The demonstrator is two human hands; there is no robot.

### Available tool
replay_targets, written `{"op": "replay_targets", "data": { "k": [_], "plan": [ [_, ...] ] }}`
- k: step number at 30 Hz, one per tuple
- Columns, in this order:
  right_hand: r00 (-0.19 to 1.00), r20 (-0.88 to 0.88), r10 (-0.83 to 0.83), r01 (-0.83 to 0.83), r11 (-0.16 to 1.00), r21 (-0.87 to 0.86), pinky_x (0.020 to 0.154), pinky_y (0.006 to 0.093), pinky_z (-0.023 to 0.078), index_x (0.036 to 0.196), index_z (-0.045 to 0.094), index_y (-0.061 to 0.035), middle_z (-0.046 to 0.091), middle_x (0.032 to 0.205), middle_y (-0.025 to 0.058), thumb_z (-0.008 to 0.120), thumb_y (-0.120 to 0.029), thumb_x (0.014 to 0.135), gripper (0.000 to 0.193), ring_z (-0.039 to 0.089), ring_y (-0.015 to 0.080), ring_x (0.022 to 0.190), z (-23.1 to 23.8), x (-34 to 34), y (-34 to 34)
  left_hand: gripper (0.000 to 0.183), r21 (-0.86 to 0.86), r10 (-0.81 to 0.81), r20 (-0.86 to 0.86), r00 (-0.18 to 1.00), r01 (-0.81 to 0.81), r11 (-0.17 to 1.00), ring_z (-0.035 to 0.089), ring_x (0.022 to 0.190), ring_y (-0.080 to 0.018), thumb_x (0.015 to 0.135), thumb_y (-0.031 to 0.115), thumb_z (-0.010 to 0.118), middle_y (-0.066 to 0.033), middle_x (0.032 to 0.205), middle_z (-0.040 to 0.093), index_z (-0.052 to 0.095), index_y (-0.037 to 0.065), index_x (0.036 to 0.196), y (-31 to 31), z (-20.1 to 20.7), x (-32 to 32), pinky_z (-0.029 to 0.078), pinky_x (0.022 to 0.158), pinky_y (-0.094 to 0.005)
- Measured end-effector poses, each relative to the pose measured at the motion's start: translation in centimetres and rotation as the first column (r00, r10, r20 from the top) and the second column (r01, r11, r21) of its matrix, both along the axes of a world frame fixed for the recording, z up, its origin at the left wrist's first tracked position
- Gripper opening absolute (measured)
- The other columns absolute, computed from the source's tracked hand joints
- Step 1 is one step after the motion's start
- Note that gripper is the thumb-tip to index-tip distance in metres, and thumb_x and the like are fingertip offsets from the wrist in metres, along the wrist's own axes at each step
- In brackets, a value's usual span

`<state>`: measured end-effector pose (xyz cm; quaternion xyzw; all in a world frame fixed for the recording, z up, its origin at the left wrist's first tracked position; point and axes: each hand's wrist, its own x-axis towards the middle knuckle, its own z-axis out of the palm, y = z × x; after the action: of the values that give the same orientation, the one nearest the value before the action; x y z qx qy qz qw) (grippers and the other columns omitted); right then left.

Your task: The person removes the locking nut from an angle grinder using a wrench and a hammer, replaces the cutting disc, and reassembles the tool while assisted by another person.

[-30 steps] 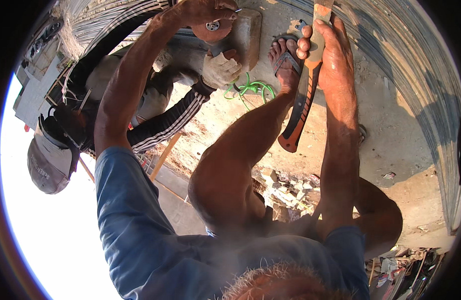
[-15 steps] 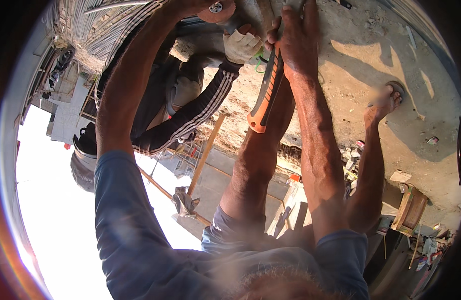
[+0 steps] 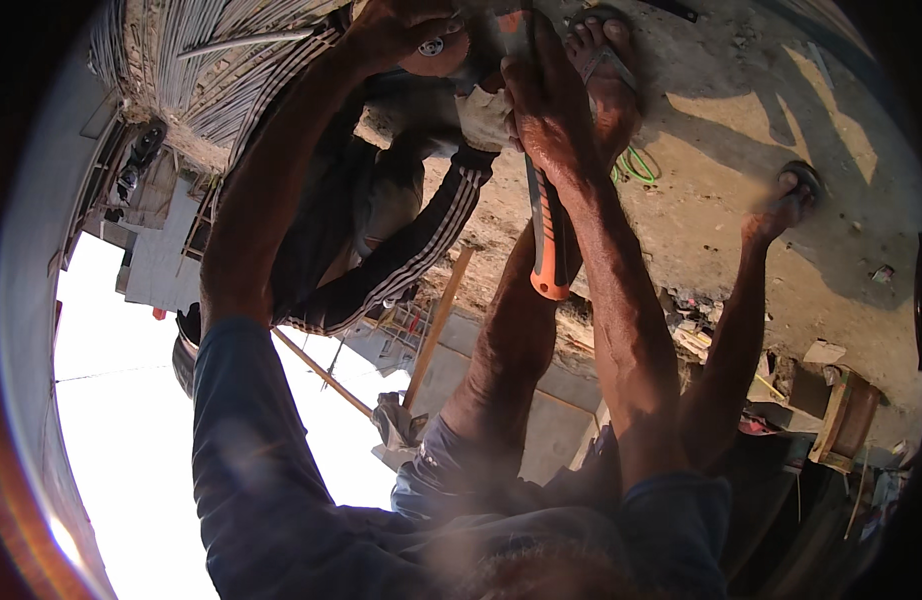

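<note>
My right hand (image 3: 551, 115) is closed around a hammer with an orange and black handle (image 3: 549, 265). The butt of the handle points back toward me, and the upper end runs to the top edge, where its head cannot be made out. At the upper left, my left hand (image 3: 396, 35) has its fingers bent beside a reddish round disc (image 3: 436, 55) with a metal centre; what the fingers grip is unclear. A co-worker's pale gloved hand (image 3: 481, 115) is close below the disc, partly behind my right hand.
The co-worker's dark striped sleeve (image 3: 401, 260) fills the space between my arms. Bundled metal rods (image 3: 231, 60) lie at the upper left. A green cord (image 3: 636, 165) is near my sandalled foot (image 3: 611, 70) on sandy ground. Rubble (image 3: 696, 320) and a wooden box (image 3: 846, 415) are on the right.
My right hand has moved left with the hammer, whose handle now hangs more upright. My left hand and the disc appear slightly lower, and my foot shows beside the right hand.
</note>
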<state>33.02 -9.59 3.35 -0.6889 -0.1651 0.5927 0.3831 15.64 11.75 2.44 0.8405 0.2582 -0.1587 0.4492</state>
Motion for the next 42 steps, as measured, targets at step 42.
{"op": "replay_targets", "data": {
  "k": [42],
  "plan": [
    [0.974, 0.163, -0.16, 0.155, 0.987, 0.039, 0.061, 0.0306, 0.049, 0.139, 0.051, -0.0092, 0.064, 0.106, 0.0075, 0.061, -0.021, 0.102, 0.041, 0.06, 0.0147, 0.077, 0.1, 2.8, 0.8, 0.03, -0.015, -0.261, -0.362, 0.895, 0.274, 0.962, 0.07, 0.1, -0.0272, 0.099, 0.037, 0.062, -0.0056, 0.113, 0.072, 0.075, 0.014, 0.113, 0.5, -2.0, -0.3, 0.055, 0.088, -0.0388]
  ]
}}
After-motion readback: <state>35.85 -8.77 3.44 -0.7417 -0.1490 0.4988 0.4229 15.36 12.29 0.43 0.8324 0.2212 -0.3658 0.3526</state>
